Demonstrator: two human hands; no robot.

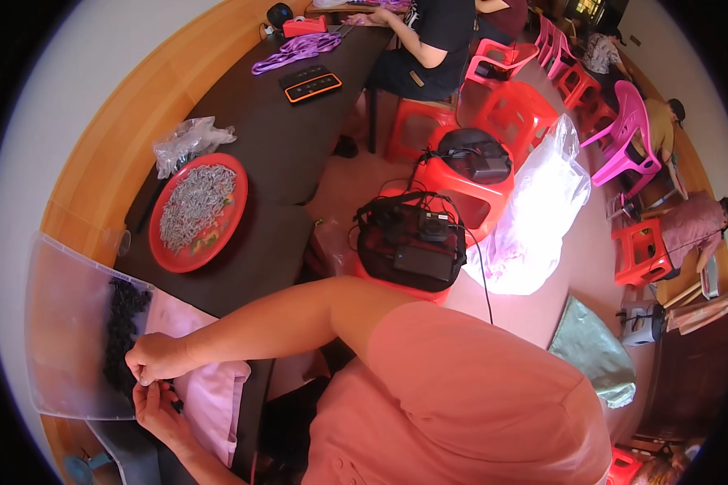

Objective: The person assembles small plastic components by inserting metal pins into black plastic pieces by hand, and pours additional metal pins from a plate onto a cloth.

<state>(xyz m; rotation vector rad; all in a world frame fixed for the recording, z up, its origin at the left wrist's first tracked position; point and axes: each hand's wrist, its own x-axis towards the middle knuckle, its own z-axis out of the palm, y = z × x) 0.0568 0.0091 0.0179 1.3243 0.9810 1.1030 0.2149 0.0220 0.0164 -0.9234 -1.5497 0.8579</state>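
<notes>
Indoor workroom, long dark table (275,174) against a wood-panelled wall (109,129). Fingertips of right hand (158,356) and left hand (158,410) come together at the bin's near side; right thumb and fingers pinched, left fingers curled, can't tell whether a small piece is between them. Directly behind: clear plastic bin (61,323), heap of small black pieces (127,311) inside, partly covered by the hands and hazy through the wall. Pink cloth (206,392) beside the hands, partly under the right forearm. Further up the table, red tray (228,233) loaded with small silvery-grey pieces (192,206), exact shape too small to read; some yellow-green pattern shows on its base. Crumpled clear bag (188,145) by tray, contents unclear. Beyond: orange-edged dark case (313,86), purple cloth (295,53). Co-worker (437,36) at far end, head cut off by the top edge. Red stools (461,190) hold black bags with devices and cables; big white plastic bag (534,218) near them, overexposed, contents hard to see.
</notes>
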